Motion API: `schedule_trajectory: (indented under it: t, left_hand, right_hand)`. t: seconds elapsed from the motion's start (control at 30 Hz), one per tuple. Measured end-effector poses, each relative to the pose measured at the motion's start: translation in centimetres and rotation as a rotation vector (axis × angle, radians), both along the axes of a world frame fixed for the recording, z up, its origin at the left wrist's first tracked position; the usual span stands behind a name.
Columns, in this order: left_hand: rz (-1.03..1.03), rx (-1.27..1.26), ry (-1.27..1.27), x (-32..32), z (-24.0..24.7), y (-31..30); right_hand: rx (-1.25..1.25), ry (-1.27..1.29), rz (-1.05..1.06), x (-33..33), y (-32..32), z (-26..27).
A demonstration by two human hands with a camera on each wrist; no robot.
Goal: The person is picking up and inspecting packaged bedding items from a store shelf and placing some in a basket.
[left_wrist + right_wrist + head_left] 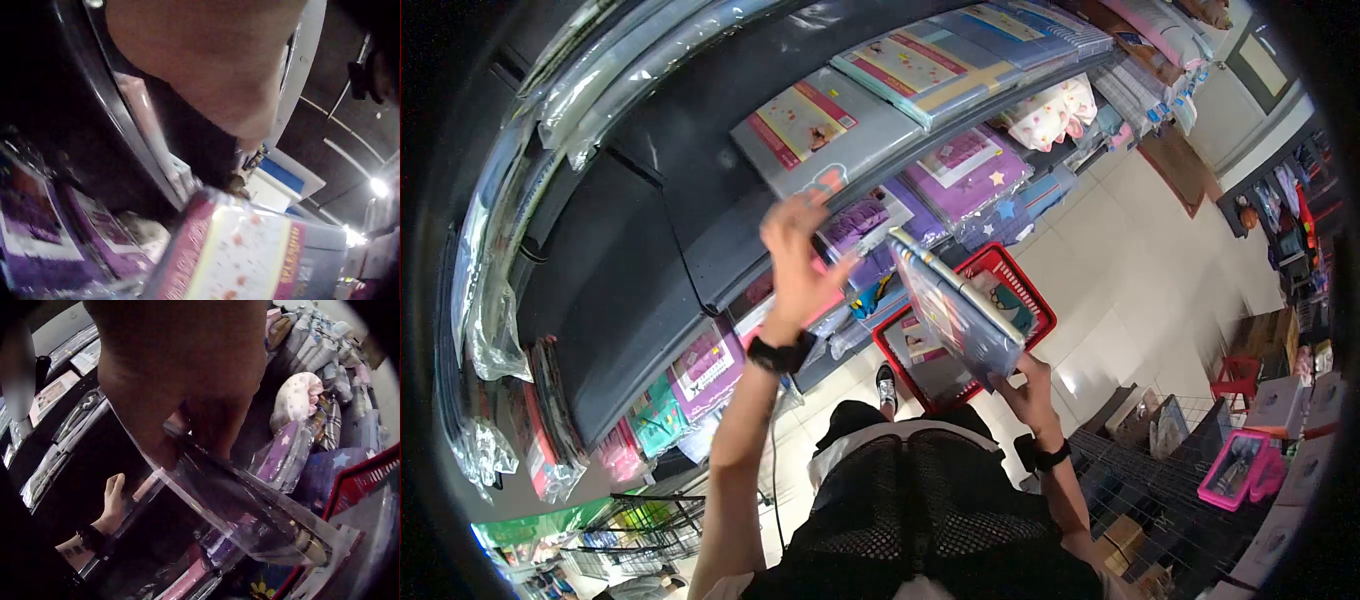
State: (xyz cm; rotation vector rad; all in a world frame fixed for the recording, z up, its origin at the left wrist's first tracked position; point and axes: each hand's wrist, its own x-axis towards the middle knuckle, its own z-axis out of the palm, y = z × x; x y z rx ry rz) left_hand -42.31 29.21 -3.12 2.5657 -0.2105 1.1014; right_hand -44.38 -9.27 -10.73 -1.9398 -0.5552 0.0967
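**Two hands, one packet held, one shelf edge touched**

Two hands work at a dark shop shelf [700,230] seen from above. The left hand [795,255] is raised to the shelf's front edge with its fingers straight and spread. The fingertips lie at the corner of a grey bedding pack [820,135] with a pink-and-yellow label, which rests flat on the shelf; the hand grasps nothing. From the right wrist view the same hand lies flat against the shelf edge.

The right hand [1032,385] is lower and nearer the body. Its fingers are curled round the bottom end of a clear-wrapped packet [955,310], holding it tilted so that its far end points up toward the shelf. The packet is in the air, between the shelf and the person's chest, and above a red basket [1030,288] that stands on the tiled floor [1120,250].

Purple packs [960,170] with star prints fill the shelf level below the grey pack. One shoe [886,385] shows beside the basket.
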Motion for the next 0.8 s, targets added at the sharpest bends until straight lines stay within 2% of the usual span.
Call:
schedule_trajectory:
  t: [0.07, 0.13, 0.2, 0.27, 0.3, 0.33, 0.4, 0.47, 0.53, 0.6, 0.67, 0.73, 0.8]
  left_hand:
    - [-0.212, -0.122, 0.156, -2.1, -0.1, -3.2]
    - [-0.321, -0.264, 0.194, -3.2, -0.4, -4.9]
    - [-0.303, -0.292, 0.185, -3.9, -0.2, -4.9]
    - [-0.338, -0.638, 0.268, -4.8, 1.0, -4.5]
    - [-0.457, -0.949, 0.231, -5.2, 1.2, -4.8]
    - [-0.436, -0.95, 0.212, -5.7, 1.1, -4.3]
    - [-0.493, -0.94, 0.472, -6.5, 1.1, -3.3]
    - [-0.406, -0.989, 0.413, -7.6, 1.9, -3.7]
    - [-0.386, -0.967, 0.461, -8.4, 1.5, -3.6]
    - [-0.368, -0.933, 0.358, -9.0, 3.2, -4.6]
    - [-0.245, -0.802, 0.353, -9.4, 3.8, -4.8]
    - [-0.211, -0.793, 0.324, -9.5, 4.0, -4.4]
    - [-0.114, -0.873, 0.141, -9.3, 3.8, -3.5]
  right_hand:
    - [-0.014, -0.085, 0.068, -0.3, 0.3, 1.8]
    - [-0.071, -0.075, 0.096, -0.5, 0.4, 3.0]
    - [-0.006, -0.16, 0.171, -0.5, 1.0, 4.3]
    - [0.001, -0.127, 0.203, -0.6, 1.4, 5.0]
    - [0.004, -0.078, 0.182, -0.7, 1.3, 4.8]
    - [0.005, -0.027, 0.162, -0.8, 1.2, 4.4]
    - [0.01, 0.029, 0.15, -0.9, 1.4, 3.2]
    - [0.175, 0.14, 0.007, -1.0, 2.1, 3.2]
    - [0.192, 0.146, 0.062, 0.0, 1.4, 0.7]
    - [0.383, 0.346, 0.079, 0.8, 1.7, -0.3]
    - [0.381, 0.311, 0.1, 2.3, 2.4, -1.8]
    - [0.373, 0.327, 0.06, 3.3, 3.5, -1.2]
    - [0.378, 0.283, 0.096, 3.7, 4.5, -0.3]
